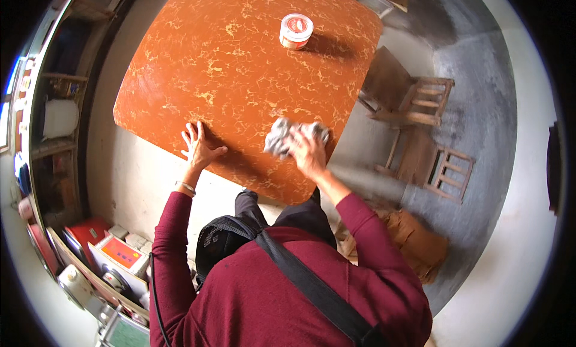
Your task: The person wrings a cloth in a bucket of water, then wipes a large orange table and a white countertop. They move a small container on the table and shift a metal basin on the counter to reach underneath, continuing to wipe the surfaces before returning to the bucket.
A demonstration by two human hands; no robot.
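Hands work at the near edge of a square table [240, 59] whose top is glossy orange-brown with pale yellow marbled veins and rounded corners. The left hand [198, 148] lies flat on the tabletop, palm down, fingers spread apart and pointing away from the body, with a thin bracelet at the wrist and a dark red sleeve running back down the forearm. The right hand [307, 152] is reached further forward, its arm bent at the elbow, and its fingers are curled tight around a crumpled grey-white cloth [282, 136], which is bunched into soft folds and pressed against the table surface just beside the near right edge. At the far side of the top, well apart from both hands, stands a small round tin [296, 30] with a red and white lid, casting a short shadow. Two wooden chairs [420, 101] with slatted backs stand on the grey concrete floor to the right of the table. Stacked boxes and red packages [90, 233] crowd shelves along the left wall.
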